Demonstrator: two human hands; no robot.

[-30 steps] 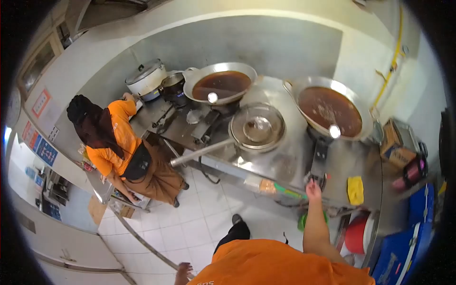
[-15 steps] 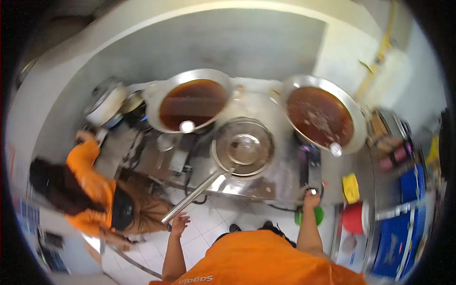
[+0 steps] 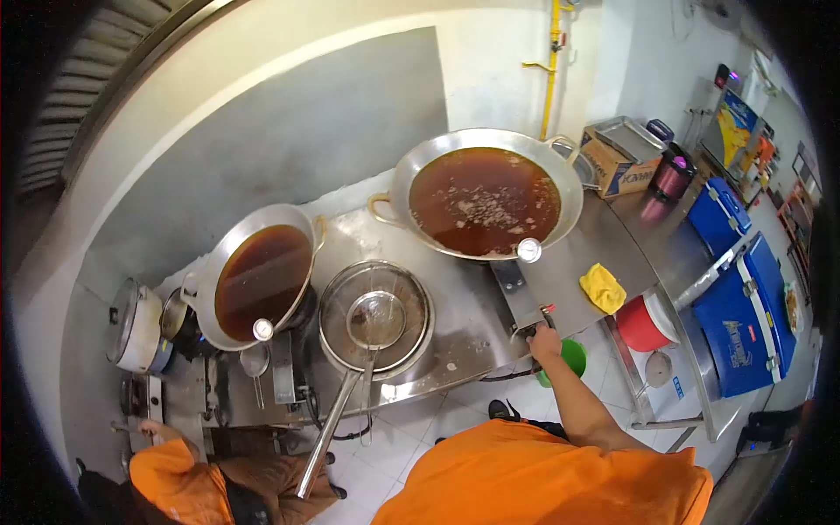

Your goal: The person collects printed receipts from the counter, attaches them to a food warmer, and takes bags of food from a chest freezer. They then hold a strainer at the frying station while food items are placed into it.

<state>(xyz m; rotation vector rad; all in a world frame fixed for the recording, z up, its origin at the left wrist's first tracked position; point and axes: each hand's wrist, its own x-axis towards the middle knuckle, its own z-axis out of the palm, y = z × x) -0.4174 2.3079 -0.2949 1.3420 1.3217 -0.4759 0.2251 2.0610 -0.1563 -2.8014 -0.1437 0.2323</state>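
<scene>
One hand (image 3: 546, 343) (right) touches the burner (image 3: 516, 300).

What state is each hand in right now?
Left hand: out of view.
Right hand: fingers at the burner control; whether closed on it can't be told.

The sole view comes from a camera worn on the person's head, above the near side of the larger wok (image 3: 572, 206). It faces forward and steeply down, close enough that its wide, round-edged field spans the whole wok and the wall (image 3: 490, 74) behind it.
</scene>
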